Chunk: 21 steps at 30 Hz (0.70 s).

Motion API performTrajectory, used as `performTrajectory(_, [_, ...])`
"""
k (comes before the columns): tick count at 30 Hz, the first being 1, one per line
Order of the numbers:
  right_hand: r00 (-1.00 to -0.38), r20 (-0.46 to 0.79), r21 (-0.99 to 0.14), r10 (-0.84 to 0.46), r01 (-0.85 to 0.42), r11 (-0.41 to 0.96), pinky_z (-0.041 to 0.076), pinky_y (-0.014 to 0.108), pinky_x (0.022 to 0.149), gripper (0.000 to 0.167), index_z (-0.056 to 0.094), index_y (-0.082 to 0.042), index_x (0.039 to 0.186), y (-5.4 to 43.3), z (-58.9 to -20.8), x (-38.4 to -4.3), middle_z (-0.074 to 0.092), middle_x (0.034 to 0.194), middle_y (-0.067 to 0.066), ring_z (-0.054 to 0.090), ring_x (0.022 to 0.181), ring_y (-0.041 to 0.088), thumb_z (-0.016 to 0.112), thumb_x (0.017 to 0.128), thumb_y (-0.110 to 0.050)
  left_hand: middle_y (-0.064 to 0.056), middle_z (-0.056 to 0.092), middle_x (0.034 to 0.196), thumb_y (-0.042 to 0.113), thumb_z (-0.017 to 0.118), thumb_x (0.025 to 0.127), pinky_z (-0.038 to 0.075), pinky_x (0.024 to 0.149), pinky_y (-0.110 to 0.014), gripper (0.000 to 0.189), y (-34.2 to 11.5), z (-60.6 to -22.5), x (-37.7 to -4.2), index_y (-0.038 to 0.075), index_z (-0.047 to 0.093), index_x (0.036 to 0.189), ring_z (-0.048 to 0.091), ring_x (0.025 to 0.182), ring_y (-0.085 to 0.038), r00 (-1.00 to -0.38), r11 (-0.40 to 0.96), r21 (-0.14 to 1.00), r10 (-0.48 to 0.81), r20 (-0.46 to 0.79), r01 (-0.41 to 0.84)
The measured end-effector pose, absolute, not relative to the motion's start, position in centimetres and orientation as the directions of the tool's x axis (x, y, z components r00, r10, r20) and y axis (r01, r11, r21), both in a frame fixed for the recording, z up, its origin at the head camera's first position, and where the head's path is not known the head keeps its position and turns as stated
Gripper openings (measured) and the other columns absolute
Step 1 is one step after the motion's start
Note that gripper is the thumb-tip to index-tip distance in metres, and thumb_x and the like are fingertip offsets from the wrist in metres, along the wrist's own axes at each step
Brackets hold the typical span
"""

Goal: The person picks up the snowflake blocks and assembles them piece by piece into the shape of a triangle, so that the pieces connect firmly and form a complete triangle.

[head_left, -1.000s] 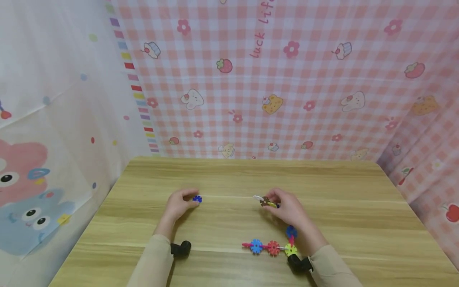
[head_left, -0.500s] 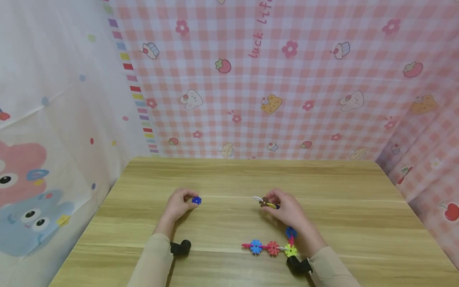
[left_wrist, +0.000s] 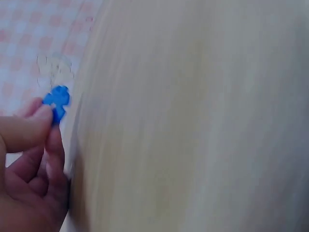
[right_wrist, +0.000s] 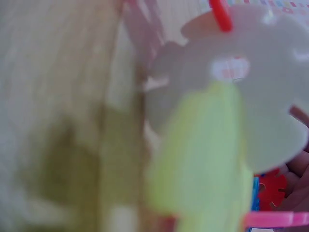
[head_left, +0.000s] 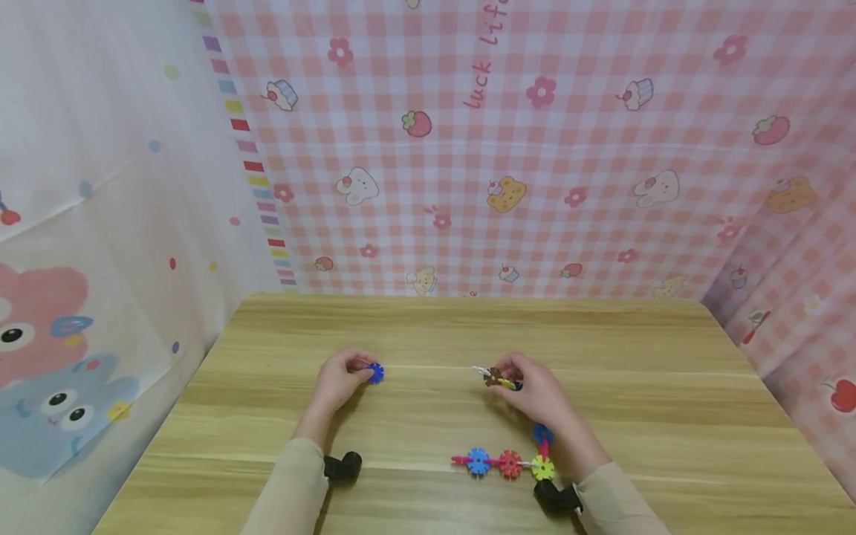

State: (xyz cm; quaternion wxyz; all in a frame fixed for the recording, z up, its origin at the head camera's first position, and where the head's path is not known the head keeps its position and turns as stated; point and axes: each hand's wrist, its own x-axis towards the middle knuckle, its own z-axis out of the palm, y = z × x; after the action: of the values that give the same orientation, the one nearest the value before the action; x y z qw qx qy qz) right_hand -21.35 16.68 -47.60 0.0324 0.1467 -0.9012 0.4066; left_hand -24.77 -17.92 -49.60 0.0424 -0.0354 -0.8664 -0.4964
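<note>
Head view, with the wood-grain tabletop (head_left: 414,327) read as a clock face and twelve at its far edge: near ten o'clock, a dark-blue notched disc (head_left: 377,373) is pinched between the thumb and fingers of the left hand (head_left: 339,379), with no gap left. Toward one o'clock, a cluster of white, brown and yellow pieces (head_left: 493,377) is held by the right hand (head_left: 538,390), its near end partly hidden by the fingers. Toward five o'clock, a bent chain of discs (head_left: 510,464) is laid on the table, blue, red and yellow-green in a row, then a blue end turned toward twelve. That end is partly covered by the right wrist, and the yellow-green disc is crowded by a black wrist mount (head_left: 558,496). In the right-wrist view, most of the hand is blocked by a blurred pale disc (right_wrist: 273,87) and a yellow-green piece (right_wrist: 207,154). Beyond twelve, a pink checked cloth (head_left: 428,163) is hung, printed with strawberries and cupcakes; beyond nine, a white cloth (head_left: 107,67) with cartoon figures is seen.
</note>
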Motion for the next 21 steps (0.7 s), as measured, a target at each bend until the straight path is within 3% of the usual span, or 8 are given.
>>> performTrajectory(7, [-0.949,0.195,-0.711,-0.246,-0.31,0.631,0.054,0.044,0.087,0.029,0.065,-0.008,0.106,16.7,-47.7,-21.3,0.067,0.094,0.0,0.065,0.091,0.021,0.082,0.082,-0.014,-0.016,0.071,0.086,-0.011,0.07,0.083,0.053,0.068,-0.025,0.017,-13.6,-48.1,-23.8,-0.004,0.071,0.099,0.065,0.076,-0.015,-0.993,0.26,0.959,0.065,0.102,0.115])
performTrajectory(16, [-0.943,0.213,-0.702,-0.254,-0.329,0.632,0.054,0.043,0.087,0.031,0.065,-0.007,0.106,16.6,-47.6,-21.2,0.068,0.095,0.0,0.065,0.091,0.02,0.082,0.081,-0.014,-0.014,0.072,0.082,-0.007,0.071,0.085,0.059,0.072,-0.048,0.014,-7.8,-45.9,-22.8,-0.005,0.07,0.099,0.07,0.072,-0.027,-0.984,0.145,0.985,0.16,0.074,0.097])
performTrajectory(21, [-0.933,0.231,-0.702,-0.275,-0.356,0.617,0.055,0.041,0.086,0.03,0.065,-0.007,0.105,16.5,-47.7,-21.2,0.068,0.094,0.001,0.066,0.089,0.019,0.082,0.081,-0.012,-0.02,0.07,0.083,-0.01,0.069,0.085,0.06,0.069,-0.043,0.014,-6.0,-46.0,-22.8,-0.011,0.066,0.098,0.071,0.069,-0.026,-0.987,0.079,0.995,0.149,0.056,0.068])
